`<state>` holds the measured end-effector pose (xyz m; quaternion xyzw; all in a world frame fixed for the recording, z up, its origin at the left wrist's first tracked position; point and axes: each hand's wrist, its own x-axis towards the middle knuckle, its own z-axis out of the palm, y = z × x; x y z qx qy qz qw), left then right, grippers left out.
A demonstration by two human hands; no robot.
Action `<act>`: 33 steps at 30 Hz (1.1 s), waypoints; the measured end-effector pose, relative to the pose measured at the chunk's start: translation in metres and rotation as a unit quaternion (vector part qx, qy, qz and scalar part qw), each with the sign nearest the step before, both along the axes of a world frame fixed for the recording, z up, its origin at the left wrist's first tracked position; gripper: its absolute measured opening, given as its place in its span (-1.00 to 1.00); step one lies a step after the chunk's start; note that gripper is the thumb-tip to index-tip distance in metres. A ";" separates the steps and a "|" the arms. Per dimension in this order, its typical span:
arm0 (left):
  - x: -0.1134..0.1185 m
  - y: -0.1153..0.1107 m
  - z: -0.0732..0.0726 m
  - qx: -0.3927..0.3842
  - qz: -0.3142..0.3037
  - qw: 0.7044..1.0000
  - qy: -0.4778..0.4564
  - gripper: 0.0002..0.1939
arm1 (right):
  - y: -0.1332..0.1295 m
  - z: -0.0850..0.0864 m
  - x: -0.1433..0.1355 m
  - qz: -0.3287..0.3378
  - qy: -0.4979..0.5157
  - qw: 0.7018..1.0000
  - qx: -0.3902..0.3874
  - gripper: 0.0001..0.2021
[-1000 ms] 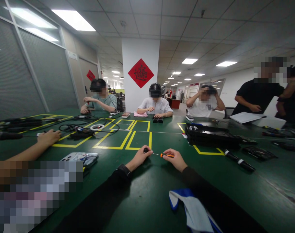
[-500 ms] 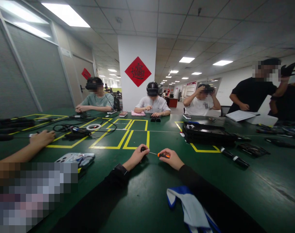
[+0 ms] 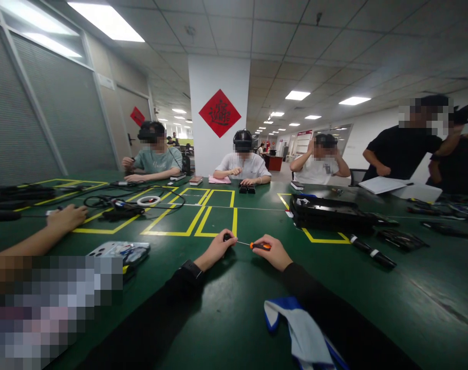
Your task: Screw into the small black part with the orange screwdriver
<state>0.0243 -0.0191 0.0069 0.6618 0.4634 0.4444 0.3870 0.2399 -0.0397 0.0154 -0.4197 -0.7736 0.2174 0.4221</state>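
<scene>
Centre frame, your left hand (image 3: 217, 250) pinches a mostly hidden black part (image 3: 227, 237); your right hand (image 3: 275, 252) pinches an orange-black screwdriver (image 3: 261, 246), its tip indistinct.

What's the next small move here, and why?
Probably a slight twist of the screwdriver: the right hand grips its handle, and its shaft points to the small black part pinched in the left hand, though the tip's seating is hidden.
</scene>
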 end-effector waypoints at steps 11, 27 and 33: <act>0.000 0.001 -0.001 0.002 -0.002 1.000 0.000 -0.71 | 0.011 -0.007 0.002 0.022 0.018 0.990 -0.137 -0.52; 0.000 -0.003 0.004 0.014 -0.010 1.000 0.007 -0.73 | 0.011 0.005 0.010 0.070 0.064 0.959 -0.266 -0.55; 0.001 -0.005 0.005 -0.001 -0.011 1.000 0.000 -0.73 | 0.010 0.002 0.009 0.092 0.054 0.958 -0.264 -0.63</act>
